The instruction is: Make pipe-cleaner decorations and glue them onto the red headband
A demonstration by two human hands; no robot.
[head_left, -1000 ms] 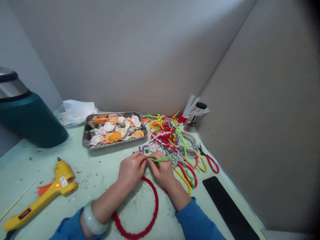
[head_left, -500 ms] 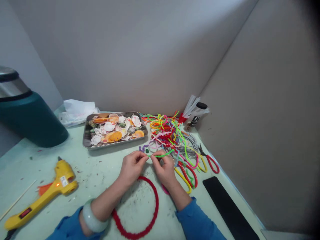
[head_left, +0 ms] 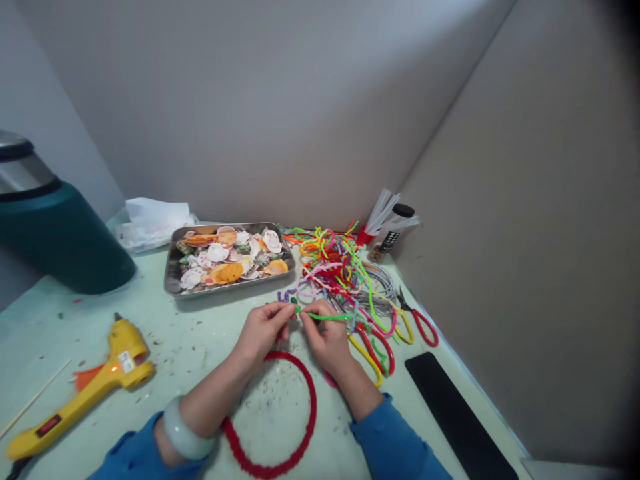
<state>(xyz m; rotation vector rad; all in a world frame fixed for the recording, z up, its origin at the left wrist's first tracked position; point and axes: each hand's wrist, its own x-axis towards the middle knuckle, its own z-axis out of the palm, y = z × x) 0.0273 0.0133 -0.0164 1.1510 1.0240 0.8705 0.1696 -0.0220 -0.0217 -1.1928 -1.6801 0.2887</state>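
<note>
Two bare hands are at work just beyond the red ring [head_left: 313, 408], which serves as reference for all positions. One green stem [head_left: 334, 317] is held beyond the ring's far edge, clear of the table [head_left: 200, 337]; its long axis runs nearly level from left to right, free end pointing right, the other end at the left fingertips in a small bunched curl too small to resolve. Grip: left hand [head_left: 260, 333] pinches the curled end between thumb and forefinger; right hand [head_left: 327, 341] grasps the stem close by, between thumb and bent fingers. Count, one each: white bangle [head_left: 181, 427] on the left wrist, left of the ring; yellow glue gun [head_left: 123, 363], well left of the ring; teal bottle [head_left: 70, 240], farther left and beyond it; metal tray [head_left: 240, 287], beyond and left of it; black strip [head_left: 457, 413], right of it; black-lidded jar [head_left: 391, 233] and grey wire coil [head_left: 390, 285], both beyond and right. Shells [head_left: 225, 273] in the tray: many, overlapping, not countable. Tangled coloured stems [head_left: 333, 263], beyond and right of the ring: likewise uncountable. Scissor handles [head_left: 391, 360], right of the ring: four loops, two red, two yellow.
</note>
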